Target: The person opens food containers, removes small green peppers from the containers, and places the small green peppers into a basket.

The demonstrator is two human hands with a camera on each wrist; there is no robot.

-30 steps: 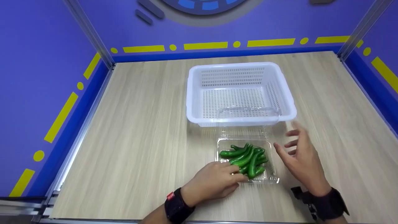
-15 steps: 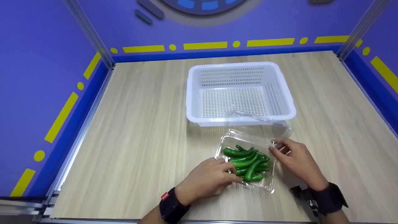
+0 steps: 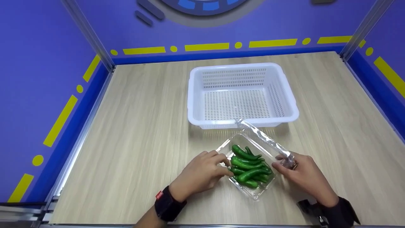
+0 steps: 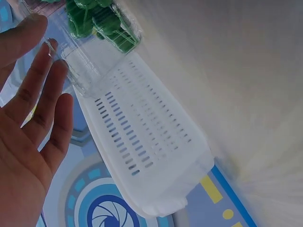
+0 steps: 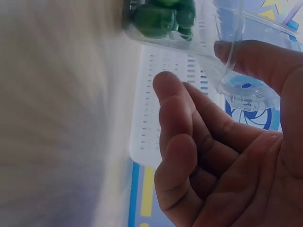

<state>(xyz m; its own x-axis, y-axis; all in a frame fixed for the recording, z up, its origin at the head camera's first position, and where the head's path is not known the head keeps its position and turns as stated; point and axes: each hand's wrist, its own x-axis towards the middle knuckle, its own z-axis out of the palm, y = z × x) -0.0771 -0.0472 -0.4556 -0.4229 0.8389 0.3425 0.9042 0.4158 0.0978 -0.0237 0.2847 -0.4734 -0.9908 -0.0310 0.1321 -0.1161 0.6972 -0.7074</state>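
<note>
A clear plastic clamshell box (image 3: 225, 144) sits turned at an angle on the table, with several green chili peppers (image 3: 250, 164) piled inside. Its hinged lid (image 3: 267, 139) stands raised on the far right side. My left hand (image 3: 201, 172) pinches the box's left rim between thumb and fingertips. At the opposite side my right hand (image 3: 305, 175) grips the edge by the lid, the thumb (image 5: 255, 59) against the clear plastic. In the left wrist view, the peppers (image 4: 106, 21) show through the box wall.
Behind the box stands a white perforated plastic basket (image 3: 242, 122), its front rim close to the raised lid. Blue panels (image 3: 202, 34) with yellow marks border the wooden table (image 3: 136, 126) at the back and both sides.
My right hand has come in from the right and taken hold of the box edge. The box has turned clockwise with its peppers and lid, and my left hand has shifted left with it.
</note>
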